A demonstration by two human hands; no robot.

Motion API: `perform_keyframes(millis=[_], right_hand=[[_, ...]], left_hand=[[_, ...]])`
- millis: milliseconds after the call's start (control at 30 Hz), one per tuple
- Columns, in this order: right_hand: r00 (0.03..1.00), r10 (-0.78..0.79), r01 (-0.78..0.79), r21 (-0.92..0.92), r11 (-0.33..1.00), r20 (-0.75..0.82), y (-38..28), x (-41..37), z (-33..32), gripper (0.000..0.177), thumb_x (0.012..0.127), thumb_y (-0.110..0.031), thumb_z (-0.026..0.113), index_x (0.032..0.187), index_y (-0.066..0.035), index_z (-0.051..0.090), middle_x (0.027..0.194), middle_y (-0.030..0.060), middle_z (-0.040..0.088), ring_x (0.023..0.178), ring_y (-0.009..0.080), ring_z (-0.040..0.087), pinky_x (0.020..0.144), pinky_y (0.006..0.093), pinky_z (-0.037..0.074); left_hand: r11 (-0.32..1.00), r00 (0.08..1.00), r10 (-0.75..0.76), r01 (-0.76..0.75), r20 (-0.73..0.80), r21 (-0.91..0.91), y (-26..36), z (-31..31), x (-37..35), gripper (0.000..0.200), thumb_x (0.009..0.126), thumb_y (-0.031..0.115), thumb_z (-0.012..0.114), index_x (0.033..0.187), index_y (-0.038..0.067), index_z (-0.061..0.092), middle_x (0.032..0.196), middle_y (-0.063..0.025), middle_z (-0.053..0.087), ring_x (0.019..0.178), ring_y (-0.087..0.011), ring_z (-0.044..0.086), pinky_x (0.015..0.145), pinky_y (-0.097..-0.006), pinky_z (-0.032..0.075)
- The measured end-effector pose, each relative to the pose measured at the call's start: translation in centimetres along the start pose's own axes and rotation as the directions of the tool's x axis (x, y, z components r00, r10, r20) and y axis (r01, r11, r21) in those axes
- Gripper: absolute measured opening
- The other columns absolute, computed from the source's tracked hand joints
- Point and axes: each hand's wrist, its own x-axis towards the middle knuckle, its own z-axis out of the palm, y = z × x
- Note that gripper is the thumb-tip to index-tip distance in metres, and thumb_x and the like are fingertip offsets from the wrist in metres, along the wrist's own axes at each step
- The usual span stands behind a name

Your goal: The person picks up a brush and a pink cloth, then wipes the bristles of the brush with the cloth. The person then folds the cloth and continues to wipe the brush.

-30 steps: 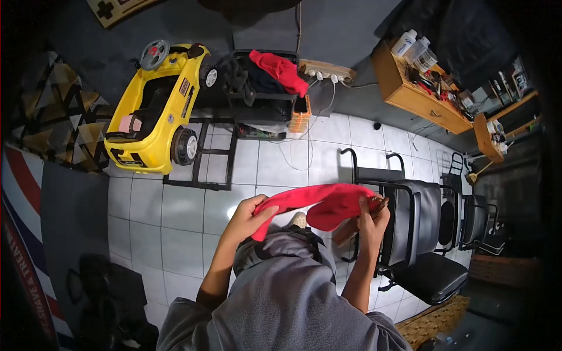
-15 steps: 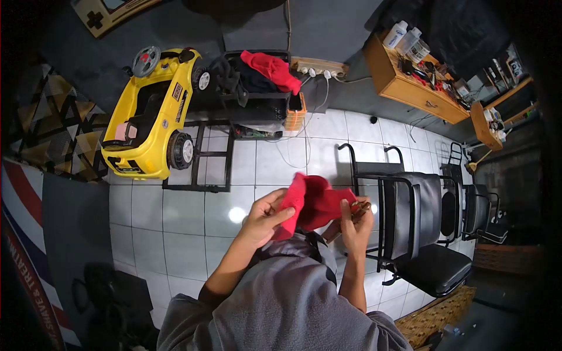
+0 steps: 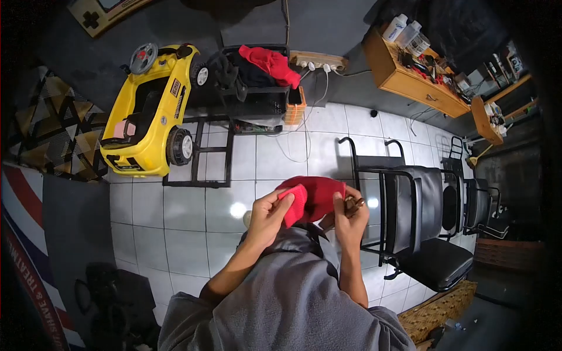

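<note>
A piece of red cloth (image 3: pixel 319 198) hangs between my two hands above my lap, its kind not clear. My left hand (image 3: pixel 269 217) pinches a folded, paler red edge of it between thumb and fingers. On the other side, my right hand (image 3: pixel 351 221) grips the cloth's right edge with the thumb on top. A brown, shiny stick-like handle (image 3: pixel 355 203) pokes out from the same right hand, and its lower part is mostly hidden behind the fingers and cloth.
Ahead left stands a yellow toy car (image 3: pixel 149 111). More red cloth (image 3: pixel 270 63) lies on a black rack (image 3: pixel 257 105) beside a power strip (image 3: pixel 319 61). Black chairs (image 3: pixel 430 228) are on the right. A wooden drawer unit (image 3: pixel 421 96) holds bottles and tools.
The red cloth's left part has folded down smaller in my left hand, and its middle has spread out wider. My right hand has shifted slightly left. The view has tilted a little.
</note>
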Motion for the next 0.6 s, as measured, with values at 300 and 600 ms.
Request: perform_keyframes(millis=[300,600], right_hand=[[0.996,-0.09,0.088,-0.1,0.991,-0.021,0.3,-0.2,-0.5,0.02,0.08,-0.009,0.069,0.094,0.002,0.06,0.071,0.0007,0.057,0.062,0.0047,0.049,0.057,0.0187,0.041],[0.925,-0.263,0.327,-0.222,0.919,0.273,0.0,-1.6,2.1,0.024,0.075,-0.007,0.071,0.096,0.0,0.062,0.072,0.01,0.06,0.061,0.0146,0.057,0.059,0.026,0.046]], left_hand=[[0.989,0.996,0.062,-0.054,-0.057,0.138,0.5,0.3,0.2,0.022,0.092,0.011,0.055,0.107,-0.003,0.062,0.081,0.0015,0.063,0.069,-0.0017,0.052,0.063,-0.017,0.044],[0.996,0.998,-0.05,0.046,0.049,0.078,-0.3,1.8,0.2,0.03,0.095,0.012,0.05,0.122,-0.001,0.055,0.087,0.0032,0.059,0.076,-0.0002,0.048,0.068,-0.0158,0.041]])
